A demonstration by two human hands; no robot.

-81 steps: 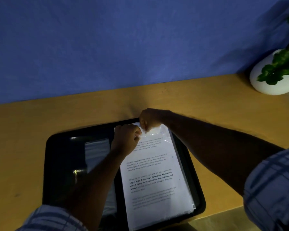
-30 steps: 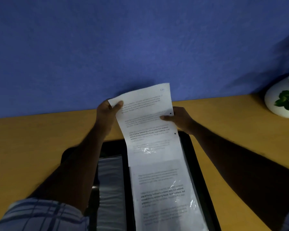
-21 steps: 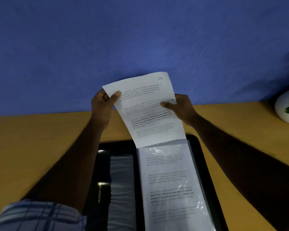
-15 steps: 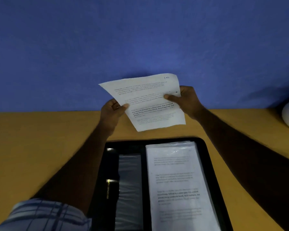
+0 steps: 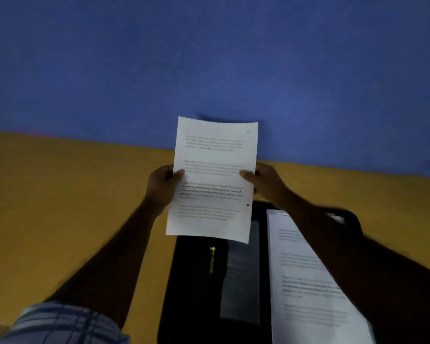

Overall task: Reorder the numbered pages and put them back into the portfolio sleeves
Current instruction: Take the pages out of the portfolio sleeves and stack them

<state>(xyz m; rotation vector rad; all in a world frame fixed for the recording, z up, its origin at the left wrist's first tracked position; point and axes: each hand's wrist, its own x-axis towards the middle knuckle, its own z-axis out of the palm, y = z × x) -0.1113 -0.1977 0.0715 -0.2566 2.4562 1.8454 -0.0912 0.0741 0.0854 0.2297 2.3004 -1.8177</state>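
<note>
A single printed page [image 5: 212, 180] is held upright at the centre of the frame, clear of the portfolio. The left hand [image 5: 160, 186] pinches its left edge and the right hand [image 5: 266, 181] pinches its right edge, thumbs on the front. A handwritten number sits in the page's top right corner, too blurred to read.

Below, at lower centre, the black portfolio [image 5: 194, 281] lies open on a wooden table [image 5: 60, 207]. A sleeved page [image 5: 305, 281] fills its right side.

This looks like the sorting step: the page is out and being checked. Next, the number needs reading, then the sheet needs a spot on the table in order.
</note>
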